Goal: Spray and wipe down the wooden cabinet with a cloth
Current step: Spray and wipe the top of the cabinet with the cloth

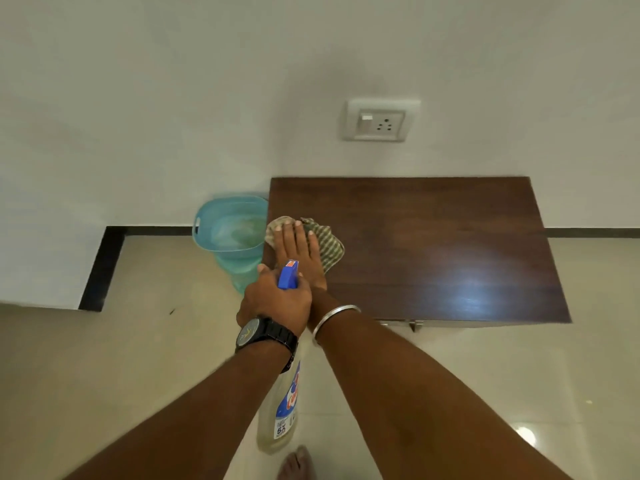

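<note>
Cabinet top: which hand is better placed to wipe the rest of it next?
Right. The right hand lies flat on the cloth at the left edge of the cabinet, ready to sweep across. The left hand is busy gripping the spray bottle.

A room in a home is suggested: a plain painted wall [173,98] is fitted with a socket plate [380,120]; the floor [156,358] is laid with glossy tiles, edged by dark skirting [104,268]; a plastic bin [242,268] is set beside a wooden cabinet [433,244].
</note>
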